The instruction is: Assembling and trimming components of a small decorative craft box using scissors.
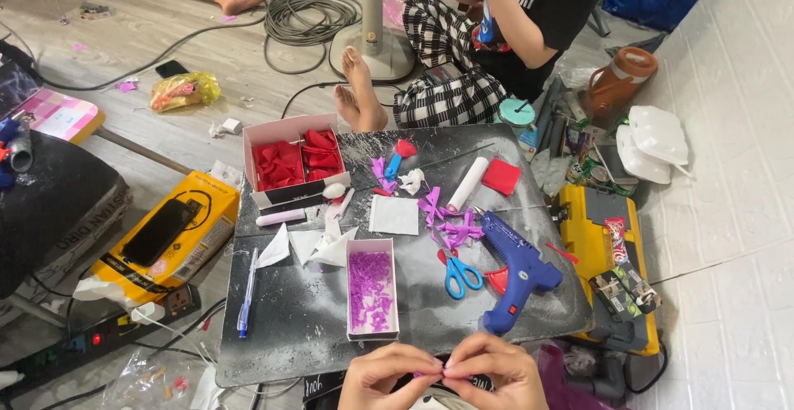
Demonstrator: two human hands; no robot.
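Note:
My left hand and my right hand meet at the bottom edge of the head view, fingertips pinched together on a tiny pink-purple piece that is mostly hidden. Just beyond them a dark speckled board carries a small white box of purple bits, blue-handled scissors and a blue glue gun. Purple paper shapes lie near the board's middle.
A white box of red pieces, a white tube, a red square and a blue pen also rest on the board. A yellow box with a phone sits left, a yellow case right. Another person sits behind the board.

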